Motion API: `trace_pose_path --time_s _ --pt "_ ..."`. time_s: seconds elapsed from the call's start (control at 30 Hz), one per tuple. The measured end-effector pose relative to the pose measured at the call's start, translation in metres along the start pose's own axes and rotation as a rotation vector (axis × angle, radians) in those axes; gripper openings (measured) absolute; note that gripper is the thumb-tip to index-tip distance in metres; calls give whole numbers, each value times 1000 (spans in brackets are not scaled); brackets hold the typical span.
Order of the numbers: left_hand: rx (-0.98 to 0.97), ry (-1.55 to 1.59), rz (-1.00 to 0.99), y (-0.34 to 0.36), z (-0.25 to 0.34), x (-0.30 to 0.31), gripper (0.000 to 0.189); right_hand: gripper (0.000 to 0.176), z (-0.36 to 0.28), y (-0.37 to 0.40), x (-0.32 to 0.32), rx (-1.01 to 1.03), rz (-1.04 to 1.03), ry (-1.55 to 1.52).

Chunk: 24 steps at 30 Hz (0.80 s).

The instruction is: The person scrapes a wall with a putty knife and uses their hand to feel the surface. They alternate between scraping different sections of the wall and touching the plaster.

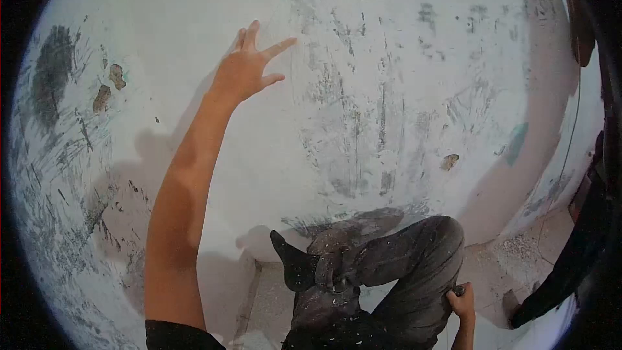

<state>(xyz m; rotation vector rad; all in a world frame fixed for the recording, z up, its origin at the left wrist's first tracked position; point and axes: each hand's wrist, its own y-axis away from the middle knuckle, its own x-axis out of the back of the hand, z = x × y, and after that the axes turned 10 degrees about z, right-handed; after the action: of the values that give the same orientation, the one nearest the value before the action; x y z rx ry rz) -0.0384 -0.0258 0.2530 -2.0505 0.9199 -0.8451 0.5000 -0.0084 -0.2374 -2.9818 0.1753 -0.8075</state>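
My left hand (pixel 245 68) is stretched out at the wall (pixel 181 13), fingers spread, with nothing in it. It seems to touch the smooth white surface, just left of a rough area with grey streaks (pixel 353 116). Low on the right, my right hand (pixel 461 299) is closed beside my bent knee. A small dark end of something shows at its thumb; the rest is hidden, so its kind cannot be made out. My legs (pixel 408 253), in dark, paint-flecked trousers, are folded in front of the wall, one dark-socked foot (pixel 298 266) pointing up.
Brown chipped spots (pixel 449 162) and a dark grey patch (pixel 53 74) mark the wall. A corner runs down the left side. At the right stands another person's dark-clothed leg (pixel 570 266). Pale debris (pixel 525 246) lies on the tiled floor.
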Motion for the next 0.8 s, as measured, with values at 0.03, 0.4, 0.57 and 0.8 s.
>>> trace_pose_path --time_s 0.03,0.4,0.57,0.8 --pt "-11 12 1 -1 -1 1 75 48 8 -5 -1 -2 -4 -1" --pt "63 114 -95 -7 -22 18 92 26 -142 -39 54 407 99 -545" --pt "115 14 -229 -12 -20 7 97 43 -331 -68 48 1070 -362 -1219" --pt "181 83 -635 -43 -20 38 97 36 -577 -73 -7 1337 -541 -1390"
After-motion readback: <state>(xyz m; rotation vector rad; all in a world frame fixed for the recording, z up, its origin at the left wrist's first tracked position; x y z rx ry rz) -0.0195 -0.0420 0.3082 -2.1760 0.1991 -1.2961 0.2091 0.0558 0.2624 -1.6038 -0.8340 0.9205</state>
